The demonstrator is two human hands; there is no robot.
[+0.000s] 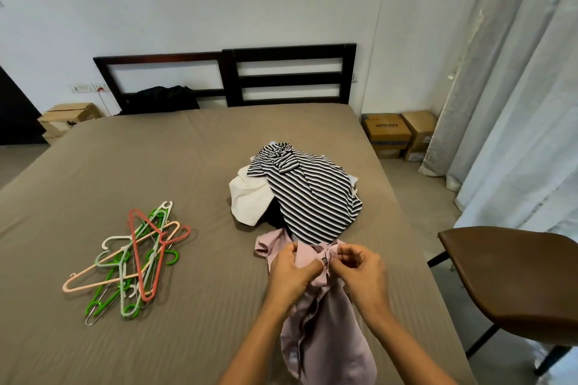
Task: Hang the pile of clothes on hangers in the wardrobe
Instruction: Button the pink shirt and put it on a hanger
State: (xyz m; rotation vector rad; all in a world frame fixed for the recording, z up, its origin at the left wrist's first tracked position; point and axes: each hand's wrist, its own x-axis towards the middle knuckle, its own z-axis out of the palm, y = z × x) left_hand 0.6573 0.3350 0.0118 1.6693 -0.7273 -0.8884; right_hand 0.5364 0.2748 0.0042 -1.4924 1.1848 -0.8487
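A pink shirt [325,328] lies on the bed in front of me, its collar end toward the clothes pile. My left hand [291,275] and my right hand [359,269] both pinch the shirt's fabric near the collar, close together. Just beyond them sits the pile: a black-and-white striped garment [309,191] on top, a white garment [250,197] at its left and something dark underneath. A heap of plastic hangers [134,256] in green, pink, white and peach lies on the bed to the left.
The bed [125,166] has a taupe sheet and a dark slatted headboard [287,75] with a black item [165,98] against it. A brown chair [513,278] stands at the right bedside. Cardboard boxes [397,134] and curtains [513,103] are at the right.
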